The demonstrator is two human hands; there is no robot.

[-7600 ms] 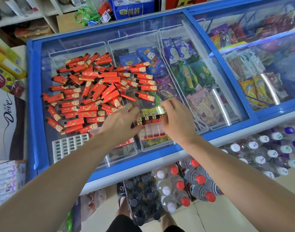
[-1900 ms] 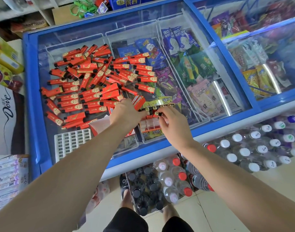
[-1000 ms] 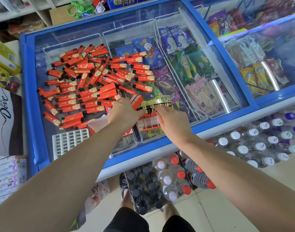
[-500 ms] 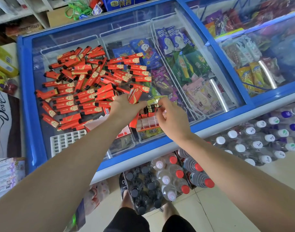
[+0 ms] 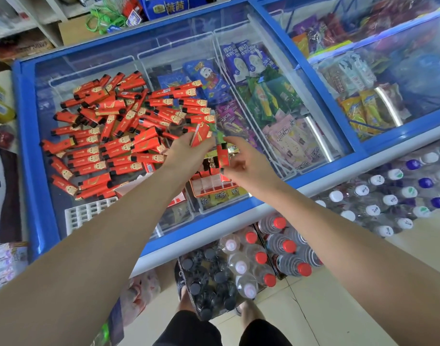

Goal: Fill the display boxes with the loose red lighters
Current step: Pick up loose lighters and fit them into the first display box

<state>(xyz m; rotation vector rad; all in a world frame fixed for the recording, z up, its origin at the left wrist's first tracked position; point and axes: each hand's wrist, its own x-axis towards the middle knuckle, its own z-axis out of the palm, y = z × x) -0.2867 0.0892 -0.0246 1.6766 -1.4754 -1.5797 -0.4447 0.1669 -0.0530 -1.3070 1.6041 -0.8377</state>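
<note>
Now the left hand clamps spare lighters, ready to feed. Right hand pinches one lighter upright, w/ the box just below for slotting.

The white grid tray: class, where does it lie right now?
In the head view the white grid tray lies flat on the freezer lid at its near left, just below the pile of red lighters.
</note>
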